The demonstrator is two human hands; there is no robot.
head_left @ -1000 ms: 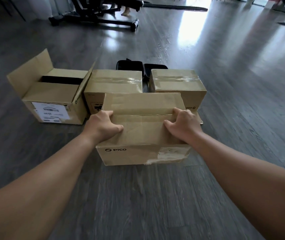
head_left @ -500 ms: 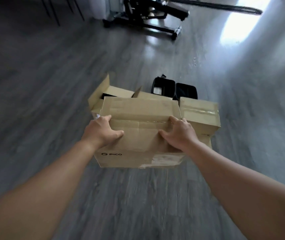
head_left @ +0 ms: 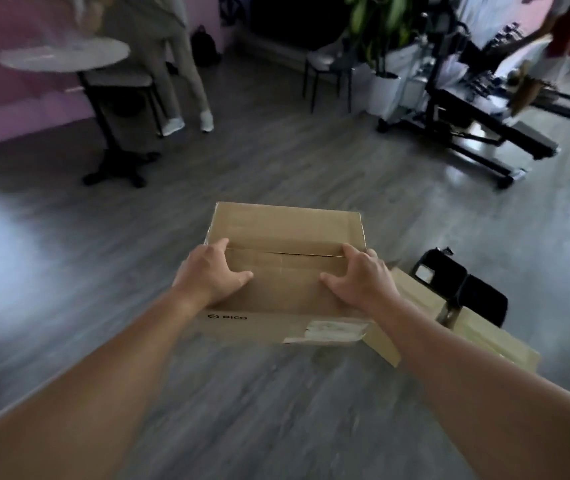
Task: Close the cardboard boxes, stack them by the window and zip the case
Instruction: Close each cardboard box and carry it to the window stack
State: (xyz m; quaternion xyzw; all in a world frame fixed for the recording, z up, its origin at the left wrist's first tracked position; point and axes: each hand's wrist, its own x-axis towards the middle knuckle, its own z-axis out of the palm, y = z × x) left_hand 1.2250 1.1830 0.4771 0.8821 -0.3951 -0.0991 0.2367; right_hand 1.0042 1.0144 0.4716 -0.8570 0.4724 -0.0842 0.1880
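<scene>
Left hand (head_left: 212,271) is gripping the left end of the closed cardboard box (head_left: 287,265), thumb lying on the lid, fingers curled over the edge. Box is hanging above the floor between both hands, long axis running left-right. Right hand (head_left: 359,277) is clamping the right end likewise; black case (head_left: 463,292) is lying open, low right.

Views: one, head-worn, wide-angle.
Direction: forward and steeply down along both forearms to the floor (head_left: 276,393).
Nearness: close above the carried cardboard box (head_left: 287,237).
Far field: round table (head_left: 63,55), plant (head_left: 377,26) at top edge.
Sharpness: blurred.
</scene>
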